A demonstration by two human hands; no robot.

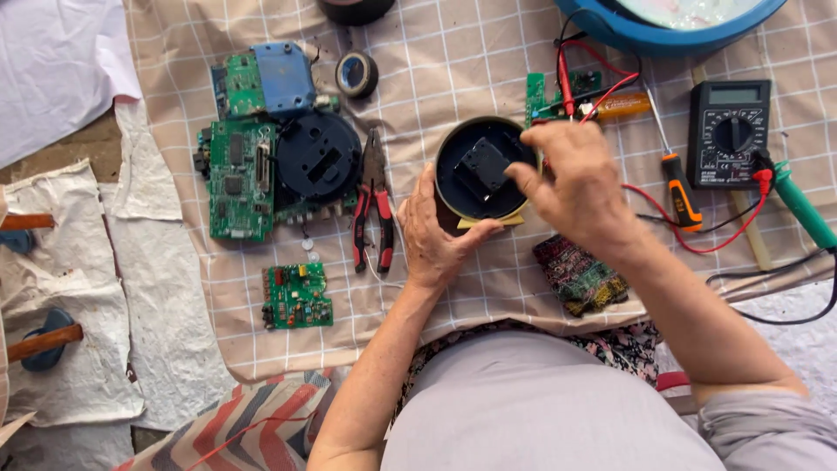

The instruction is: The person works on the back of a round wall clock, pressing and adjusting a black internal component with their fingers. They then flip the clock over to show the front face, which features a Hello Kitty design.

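A round black clock (466, 179) lies face down on the checked cloth (453, 70), its black movement box (485, 163) showing in the middle. My left hand (433, 235) grips the clock's near left rim, thumb under its lower edge. My right hand (580, 187) reaches over the right rim, with fingertips touching the movement box.
Red-handled pliers (373, 214) lie left of the clock, beside green circuit boards (240, 179) and a black disc (318, 155). A small green board (296, 296) sits nearer. Right: a black multimeter (729, 131) with red leads, an orange screwdriver (680, 187), a green-handled tool (802, 205), a blue basin (663, 35), tape roll (357, 74).
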